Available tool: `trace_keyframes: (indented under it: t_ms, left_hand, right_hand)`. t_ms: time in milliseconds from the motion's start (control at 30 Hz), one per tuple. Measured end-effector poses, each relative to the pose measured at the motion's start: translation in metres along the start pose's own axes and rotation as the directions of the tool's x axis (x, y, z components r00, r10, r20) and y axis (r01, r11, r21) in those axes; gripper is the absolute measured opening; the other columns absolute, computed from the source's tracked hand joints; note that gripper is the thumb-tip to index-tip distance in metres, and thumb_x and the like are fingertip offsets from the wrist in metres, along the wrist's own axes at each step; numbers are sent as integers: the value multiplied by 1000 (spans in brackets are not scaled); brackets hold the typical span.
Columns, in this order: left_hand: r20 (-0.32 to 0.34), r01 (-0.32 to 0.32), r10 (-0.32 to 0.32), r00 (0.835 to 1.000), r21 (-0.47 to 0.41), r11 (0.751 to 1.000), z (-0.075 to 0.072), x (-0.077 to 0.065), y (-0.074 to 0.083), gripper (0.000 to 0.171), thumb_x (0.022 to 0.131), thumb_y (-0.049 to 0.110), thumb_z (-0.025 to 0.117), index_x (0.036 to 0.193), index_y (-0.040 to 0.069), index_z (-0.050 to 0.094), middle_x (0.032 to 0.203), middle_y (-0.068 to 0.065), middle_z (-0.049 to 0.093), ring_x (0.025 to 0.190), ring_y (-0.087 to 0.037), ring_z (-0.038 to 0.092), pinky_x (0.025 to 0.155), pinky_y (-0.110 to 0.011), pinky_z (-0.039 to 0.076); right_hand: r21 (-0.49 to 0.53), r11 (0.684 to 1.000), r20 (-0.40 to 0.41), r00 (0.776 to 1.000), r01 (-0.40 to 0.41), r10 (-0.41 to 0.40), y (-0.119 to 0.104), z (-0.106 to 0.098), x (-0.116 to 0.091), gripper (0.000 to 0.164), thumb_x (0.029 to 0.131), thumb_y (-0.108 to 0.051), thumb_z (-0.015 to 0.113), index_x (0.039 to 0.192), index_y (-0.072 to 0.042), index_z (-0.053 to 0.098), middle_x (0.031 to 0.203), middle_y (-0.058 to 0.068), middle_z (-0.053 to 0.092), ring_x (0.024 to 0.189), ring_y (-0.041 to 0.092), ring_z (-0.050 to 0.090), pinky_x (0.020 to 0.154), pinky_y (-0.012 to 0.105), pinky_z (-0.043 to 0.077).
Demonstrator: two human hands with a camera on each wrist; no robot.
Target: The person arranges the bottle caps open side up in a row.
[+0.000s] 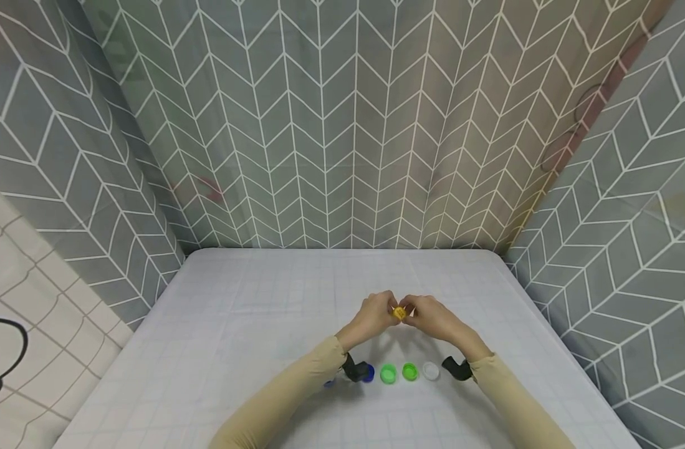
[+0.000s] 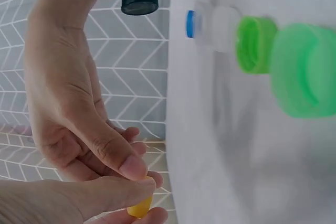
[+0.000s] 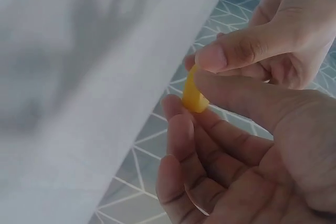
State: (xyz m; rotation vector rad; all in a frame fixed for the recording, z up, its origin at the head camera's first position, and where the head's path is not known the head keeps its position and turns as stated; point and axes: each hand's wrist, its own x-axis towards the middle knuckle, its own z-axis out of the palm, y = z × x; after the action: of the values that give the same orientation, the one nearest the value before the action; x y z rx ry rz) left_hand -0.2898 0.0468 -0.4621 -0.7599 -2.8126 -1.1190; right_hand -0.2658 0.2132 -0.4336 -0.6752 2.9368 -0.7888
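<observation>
Both hands meet above the table around a small yellow cap (image 1: 399, 313). My left hand (image 1: 376, 313) pinches it from the left between thumb and fingers. My right hand (image 1: 429, 317) pinches its other side, thumb on top. Close up in the right wrist view, the yellow cap (image 3: 195, 92) shows as a thin curved piece, its middle covered by the thumbs. The right hand's other fingers (image 3: 181, 135) are loosely bent below it.
Nearer me, a row of caps lies on the white tablecloth (image 1: 252, 312): dark blue (image 1: 369, 373), light green (image 1: 388, 373), bright green (image 1: 410, 371) and whitish clear (image 1: 431, 371). A small blue piece (image 2: 190, 23) stands beyond them. Patterned grey curtains (image 1: 342, 125) surround the table.
</observation>
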Motion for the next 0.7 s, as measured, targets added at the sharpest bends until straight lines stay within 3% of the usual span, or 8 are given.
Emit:
trace_keyframes:
  t_ms: [433,700]
  left_hand:
    - [-14,-36,35,999,-81,996,-12,-8,19,28,80,7,76,102,5,58,80,-3,66,65,-6,56,55,-17,44]
    - [-70,-72,70,995,-20,997,-15,-12,21,17,84,16,74,90,9,60,79,-1,70,63,-4,57,54,-15,41]
  right_hand:
    - [-5,999,-122,992,42,-43,-9,-14,-14,20,87,-6,69,106,-3,68,95,5,71,74,10,58,62,21,47]
    - [-20,995,-190,977,95,-97,-6,-13,-18,12,87,-8,69,99,-7,68,93,2,71,79,13,63,66,23,49]
